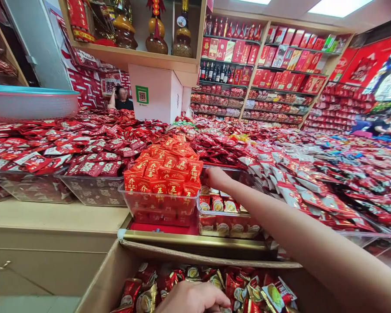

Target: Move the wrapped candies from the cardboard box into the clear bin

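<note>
My left hand (193, 298) reaches down into an open cardboard box (99, 278), its lower part cut off by the frame edge. One finger stretches to the right over small wrapped candies (243, 289) in red and gold with a round fruit picture, and I see nothing held in it. Across the view from the right, my right hand (216, 178) is inside a clear plastic bin (230, 214) with rows of the same kind of candies. Its fingers look curled and mostly hidden; what they hold cannot be made out.
Left of that bin stands another clear bin (159, 204) heaped with orange-red packets (167, 171). Many red packets fill more bins around. A gold-edged ledge (195, 243) runs behind the box. A large pale basin (29, 102) sits far left; a person (123, 100) is behind.
</note>
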### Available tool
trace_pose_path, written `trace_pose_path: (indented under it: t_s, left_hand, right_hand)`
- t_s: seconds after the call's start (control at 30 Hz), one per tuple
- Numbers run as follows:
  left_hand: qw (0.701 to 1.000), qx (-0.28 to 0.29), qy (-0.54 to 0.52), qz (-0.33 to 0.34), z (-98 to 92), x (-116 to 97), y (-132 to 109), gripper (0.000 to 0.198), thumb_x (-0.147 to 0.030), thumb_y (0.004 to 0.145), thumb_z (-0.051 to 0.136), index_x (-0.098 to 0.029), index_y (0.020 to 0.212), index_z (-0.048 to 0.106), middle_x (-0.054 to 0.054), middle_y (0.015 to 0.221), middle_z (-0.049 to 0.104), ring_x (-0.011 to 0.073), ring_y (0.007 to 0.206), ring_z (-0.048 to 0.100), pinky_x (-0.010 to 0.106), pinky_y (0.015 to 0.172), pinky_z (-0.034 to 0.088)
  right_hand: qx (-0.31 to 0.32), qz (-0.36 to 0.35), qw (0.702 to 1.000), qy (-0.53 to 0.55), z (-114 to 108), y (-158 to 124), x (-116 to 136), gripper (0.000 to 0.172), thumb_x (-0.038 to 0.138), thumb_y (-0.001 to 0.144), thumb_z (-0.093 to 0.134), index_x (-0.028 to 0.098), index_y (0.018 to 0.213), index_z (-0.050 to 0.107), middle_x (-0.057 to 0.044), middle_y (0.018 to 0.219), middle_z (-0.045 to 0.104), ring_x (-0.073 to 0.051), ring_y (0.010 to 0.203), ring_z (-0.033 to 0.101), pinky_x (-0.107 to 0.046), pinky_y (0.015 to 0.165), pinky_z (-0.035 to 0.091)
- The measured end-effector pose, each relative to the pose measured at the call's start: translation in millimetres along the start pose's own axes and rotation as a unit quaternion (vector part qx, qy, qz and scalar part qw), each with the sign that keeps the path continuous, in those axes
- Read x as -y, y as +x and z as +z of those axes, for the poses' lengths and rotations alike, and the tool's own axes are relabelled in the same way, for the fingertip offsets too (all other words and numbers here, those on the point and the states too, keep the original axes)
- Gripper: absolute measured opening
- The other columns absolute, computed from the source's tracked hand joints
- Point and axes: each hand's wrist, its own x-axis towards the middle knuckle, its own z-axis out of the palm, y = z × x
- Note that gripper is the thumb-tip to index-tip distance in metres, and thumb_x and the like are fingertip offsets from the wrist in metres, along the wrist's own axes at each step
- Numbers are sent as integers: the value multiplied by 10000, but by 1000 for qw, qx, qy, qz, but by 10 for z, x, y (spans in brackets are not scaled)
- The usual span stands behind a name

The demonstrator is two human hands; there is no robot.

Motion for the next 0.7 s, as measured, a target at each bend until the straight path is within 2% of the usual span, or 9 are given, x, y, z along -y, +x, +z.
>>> trace_pose_path:
  t_s: [0.1,0.2,0.3,0.37,0.43,0.53,0.6,0.7]
  left_hand:
    - [1000,-8,-5,20,-11,-5,0,210,-161,731,517,-169,890,654,17,702,690,112,558,574,132,480,396]
    - [1000,-6,-12,14,-21,6,-20,230,-163,745,490,-195,908,649,16,723,688,126,587,582,154,528,414]
    - [998,-36,-48,-3,-6,50,-51,249,-160,736,482,-201,935,625,27,770,673,146,672,586,179,598,427]
    - [990,-93,-103,-19,13,83,-63,283,-166,735,479,-197,999,579,40,835,652,146,702,574,188,605,433]
    - [969,-163,-185,-36,21,99,-60,353,-196,755,476,-202,1108,488,61,938,606,133,693,554,208,613,441]
    - [909,-228,-347,-39,-13,69,-34,485,-306,780,495,-239,1223,310,89,1092,498,126,733,540,255,669,443]
    - [864,-238,-443,-24,-57,24,-15,581,-390,754,530,-251,1242,248,110,1166,434,154,815,545,260,666,442]
    - [824,-226,-520,-11,-115,-41,-3,689,-456,699,578,-236,1260,242,131,1226,395,201,889,544,256,645,446]
  right_hand:
    - [2,-3,1000,9,11,-2,1,191,299,717,537,144,797,618,-63,808,649,-165,735,575,-221,582,385]
    - [6,-1,1000,17,-32,4,-14,133,265,699,554,165,748,629,-41,751,656,-147,682,575,-197,547,366]
    - [-31,23,999,14,-240,-25,-48,148,230,736,507,159,812,612,-66,793,649,-157,697,569,-207,561,360]
    - [-72,47,996,5,-475,-125,-59,201,223,783,434,145,904,574,-97,854,633,-179,734,559,-233,589,358]
    - [-131,59,990,4,-727,-331,-27,239,230,820,364,144,962,535,-102,891,617,-190,775,545,-252,625,354]
    - [-223,26,972,64,-968,-818,133,199,252,814,376,171,886,542,-50,816,614,-164,739,539,-240,633,352]
    - [-208,-20,965,159,-965,-1166,285,140,255,788,424,190,816,545,-12,734,606,-128,650,529,-217,584,356]
    - [-98,-73,949,292,-767,-1533,479,107,224,766,450,198,759,553,12,647,582,-106,578,495,-210,542,354]
